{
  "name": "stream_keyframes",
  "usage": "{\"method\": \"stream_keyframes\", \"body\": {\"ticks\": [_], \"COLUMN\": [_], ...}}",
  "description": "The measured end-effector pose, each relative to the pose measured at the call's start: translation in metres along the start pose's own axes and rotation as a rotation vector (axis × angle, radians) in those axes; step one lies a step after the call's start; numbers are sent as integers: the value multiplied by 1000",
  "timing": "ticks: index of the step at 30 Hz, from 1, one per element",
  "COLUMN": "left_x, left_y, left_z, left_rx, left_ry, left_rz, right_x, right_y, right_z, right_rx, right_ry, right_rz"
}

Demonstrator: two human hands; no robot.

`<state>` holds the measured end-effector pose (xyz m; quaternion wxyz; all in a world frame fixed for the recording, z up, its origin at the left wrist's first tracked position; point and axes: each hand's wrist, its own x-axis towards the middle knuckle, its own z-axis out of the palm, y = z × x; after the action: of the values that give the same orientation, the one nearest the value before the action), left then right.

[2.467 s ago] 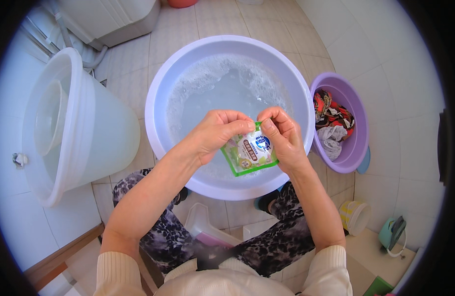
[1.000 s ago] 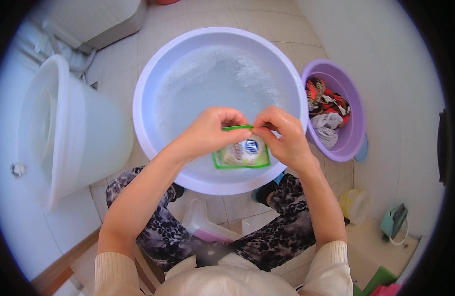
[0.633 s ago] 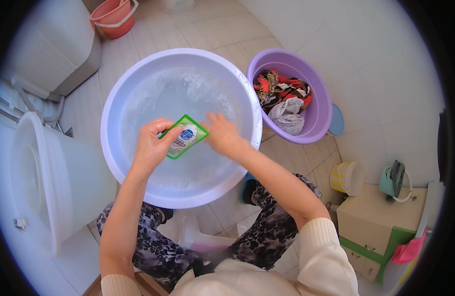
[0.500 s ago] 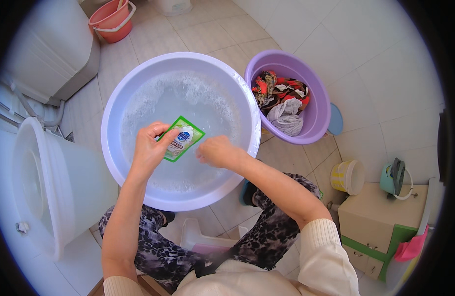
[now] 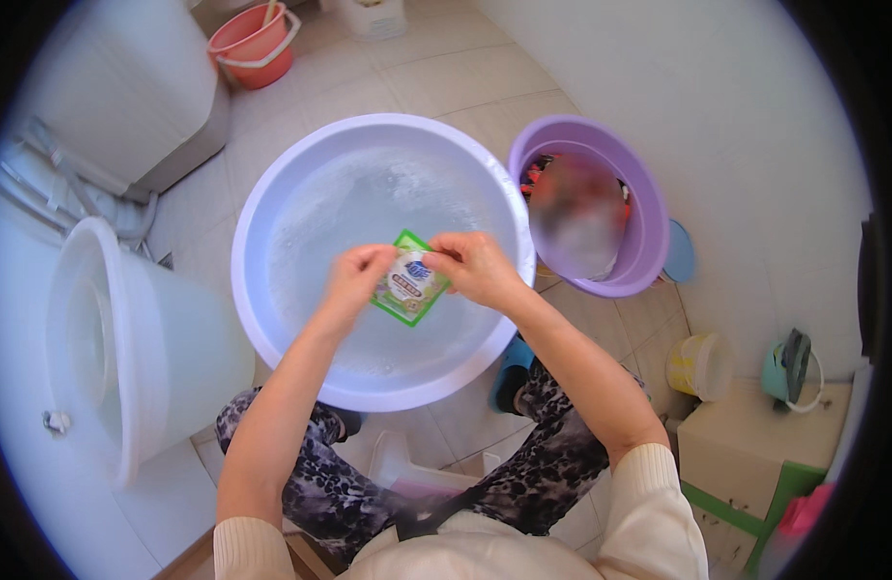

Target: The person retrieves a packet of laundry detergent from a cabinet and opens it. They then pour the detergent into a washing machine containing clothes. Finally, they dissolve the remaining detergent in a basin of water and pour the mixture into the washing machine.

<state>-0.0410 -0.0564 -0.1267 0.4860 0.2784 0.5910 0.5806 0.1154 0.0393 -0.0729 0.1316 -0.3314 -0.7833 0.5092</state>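
Between my two hands is a small flat packet (image 5: 410,287) with a green border and a pale printed front. My left hand (image 5: 357,275) pinches its left edge, while my right hand (image 5: 475,266) grips it near the upper right. Below them stands a wide white basin (image 5: 257,329) of cloudy water (image 5: 345,227) with foam on the surface. The packet and both hands are above the water. Whether the packet has been torn cannot be made out.
A purple tub (image 5: 649,232) of clothes (image 5: 581,217) touches the basin's right side. At the left stands a tall white barrel (image 5: 190,338). A red bucket (image 5: 258,53) sits far left. On the right are a cream cabinet (image 5: 726,440), a yellow-and-white pail (image 5: 697,365) and a teal bucket (image 5: 776,372).
My right hand has come up onto the packet and now grips it together with the left. The whole view has shifted, so the surroundings sit slightly further right.
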Motion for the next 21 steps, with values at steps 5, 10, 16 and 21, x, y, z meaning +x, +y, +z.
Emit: {"method": "stream_keyframes", "body": {"ticks": [5,10,16,21], "left_x": [15,-17,-25,25], "left_y": [-29,-35,14,29], "left_z": [-21,-6,29,115], "left_rx": [628,1553,1504,1023], "left_ry": [-17,-62,72,-35], "left_rz": [-64,421,739,884], "right_x": [-16,-26,-36,-46], "right_y": [-12,-13,-3,15], "right_z": [-29,-45,-67,-131], "right_rx": [-84,-55,-235,-368], "right_ry": [238,367,567,879], "right_rz": [-278,-442,-429,-330]}}
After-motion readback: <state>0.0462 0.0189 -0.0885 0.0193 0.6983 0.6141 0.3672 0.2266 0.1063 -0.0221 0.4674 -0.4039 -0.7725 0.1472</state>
